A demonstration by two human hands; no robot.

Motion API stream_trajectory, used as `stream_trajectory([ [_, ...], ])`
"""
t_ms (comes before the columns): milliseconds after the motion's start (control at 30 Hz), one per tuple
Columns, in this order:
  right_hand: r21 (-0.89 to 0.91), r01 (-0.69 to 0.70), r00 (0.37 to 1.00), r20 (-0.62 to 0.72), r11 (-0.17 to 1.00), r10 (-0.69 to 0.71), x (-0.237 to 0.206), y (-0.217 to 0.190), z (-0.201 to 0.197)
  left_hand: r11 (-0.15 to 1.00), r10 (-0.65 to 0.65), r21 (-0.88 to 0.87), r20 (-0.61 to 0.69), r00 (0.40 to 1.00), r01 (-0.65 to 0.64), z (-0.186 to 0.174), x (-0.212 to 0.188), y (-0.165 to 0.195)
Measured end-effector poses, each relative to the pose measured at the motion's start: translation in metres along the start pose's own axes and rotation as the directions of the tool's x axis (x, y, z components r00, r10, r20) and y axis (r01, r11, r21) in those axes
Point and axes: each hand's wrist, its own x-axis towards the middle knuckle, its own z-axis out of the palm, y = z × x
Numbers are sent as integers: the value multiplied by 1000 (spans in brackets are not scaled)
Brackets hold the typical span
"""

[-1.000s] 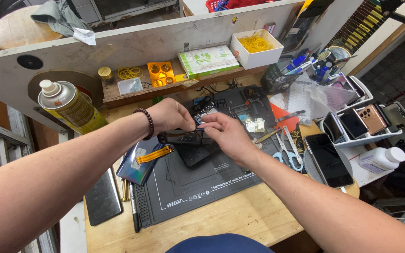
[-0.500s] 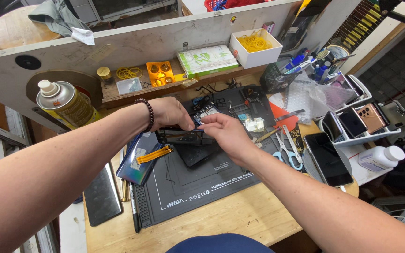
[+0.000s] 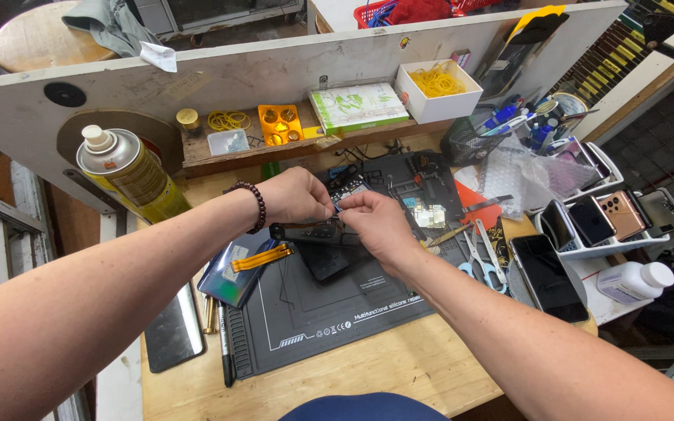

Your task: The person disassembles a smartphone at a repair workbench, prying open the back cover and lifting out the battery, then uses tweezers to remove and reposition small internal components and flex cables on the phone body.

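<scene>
**Opened phone, small-part work at top end**

- Item: opened black slab phone [image 3: 317, 234], held just above dark grey silicone repair mat [image 3: 337, 312] on table; long axis approx. left-right, inner side facing up.
- L hand [image 3: 294, 195]: fingers pinched together at phone's upper edge.
- R hand [image 3: 376, 222]: fingertips pinched on tiny part, kind unclear.
- Step, judged: seating/freeing a connector. Next move needed a steady, fine pinch w/ light force.

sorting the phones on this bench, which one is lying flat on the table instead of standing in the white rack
The large black phone lying screen-up on the bench at the right, just in front of the white rack. The other phones stand on edge, side by side, inside that rack.
</scene>
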Motion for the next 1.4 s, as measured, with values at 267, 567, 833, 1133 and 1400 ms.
stream_trajectory([
  [267,268,-194,979,108,944,170,5,-8,-14,999,21,46,-52,998,-18,4,-10,6],
  [567,91,-228,974,37,969,225,14,-9,-7,994,64,94,-76,995,-56,7,-4,-1],
  [833,270,-208,975,140,940,175,2,-4,-20,979,182,110,-89,979,-172,9,-13,-5],
  [1133,209,-170,981,124,963,146,1,-2,-17,997,-80,-9,-58,995,79,3,-2,3],
  [1400,173,-138,987,111,975,120,-2,2,-18,998,-55,-12,-12,998,55,2,5,-1],
])
